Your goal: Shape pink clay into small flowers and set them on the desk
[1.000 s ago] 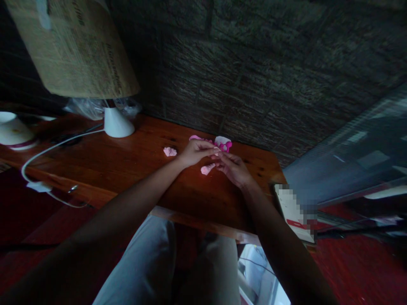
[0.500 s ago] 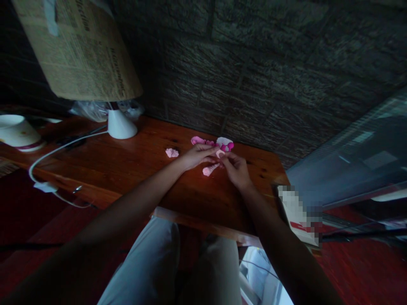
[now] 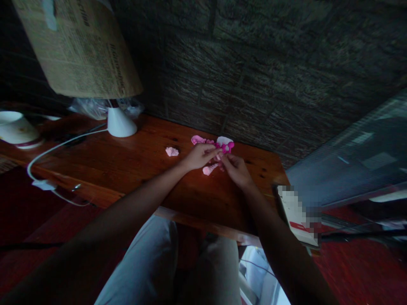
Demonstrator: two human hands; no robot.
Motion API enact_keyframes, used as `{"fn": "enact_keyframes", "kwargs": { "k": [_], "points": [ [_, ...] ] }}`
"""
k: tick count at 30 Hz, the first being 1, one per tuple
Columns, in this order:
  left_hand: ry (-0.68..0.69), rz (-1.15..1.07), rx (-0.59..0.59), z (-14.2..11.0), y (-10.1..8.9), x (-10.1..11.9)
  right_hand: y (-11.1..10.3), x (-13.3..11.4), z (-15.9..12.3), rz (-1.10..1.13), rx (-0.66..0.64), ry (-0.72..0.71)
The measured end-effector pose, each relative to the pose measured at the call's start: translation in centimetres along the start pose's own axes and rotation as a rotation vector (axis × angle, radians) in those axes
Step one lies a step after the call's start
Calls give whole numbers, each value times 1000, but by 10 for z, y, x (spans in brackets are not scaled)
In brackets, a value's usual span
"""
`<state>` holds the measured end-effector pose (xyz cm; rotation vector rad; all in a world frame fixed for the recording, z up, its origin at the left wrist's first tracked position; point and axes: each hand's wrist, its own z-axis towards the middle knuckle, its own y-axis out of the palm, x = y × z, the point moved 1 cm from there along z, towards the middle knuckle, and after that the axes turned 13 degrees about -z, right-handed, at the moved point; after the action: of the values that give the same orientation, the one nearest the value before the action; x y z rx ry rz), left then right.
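Note:
Over the wooden table, my left hand [image 3: 200, 156] and my right hand [image 3: 237, 169] meet fingertip to fingertip. Both are closed in a pinch on a small pale pink piece of modelling clay [image 3: 218, 156], mostly hidden by the fingers. Just below them lies a pale pink clay roll [image 3: 208, 170]. Behind the hands are a bright magenta piece with rounded lobes [image 3: 227, 147], a white piece [image 3: 224, 140] and a pink elongated piece [image 3: 198, 140]. A crumpled pale pink clay lump [image 3: 172, 151] rests farther left, apart from my left hand.
The wooden table [image 3: 143, 186] runs along a dark brick wall [image 3: 254, 72]. On its left stand a lamp with a white base [image 3: 121, 123], its white cord [image 3: 47, 146] and a paper cup [image 3: 19, 129]. A partly blurred-out box [image 3: 297, 216] is at the right edge.
The fingers have closed further over the pale pink clay piece, so less of it shows. My right hand's fingers have shifted slightly; the other pieces stay in place.

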<state>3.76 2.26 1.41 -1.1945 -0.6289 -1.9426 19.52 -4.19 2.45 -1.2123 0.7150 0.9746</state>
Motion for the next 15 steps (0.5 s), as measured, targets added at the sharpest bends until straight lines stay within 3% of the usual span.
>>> {"fn": "enact_keyframes", "kwargs": {
  "k": [5, 10, 15],
  "points": [
    [-39, -54, -73, -1, 5, 5, 4, -6, -4, -17, -97, -72],
    [-182, -137, -147, 0, 6, 3, 6, -2, -5, 71, -57, -59],
    [-185, -205, -130, -1, 7, 8, 8, -4, -8, 32, -67, -85]
  ]
}}
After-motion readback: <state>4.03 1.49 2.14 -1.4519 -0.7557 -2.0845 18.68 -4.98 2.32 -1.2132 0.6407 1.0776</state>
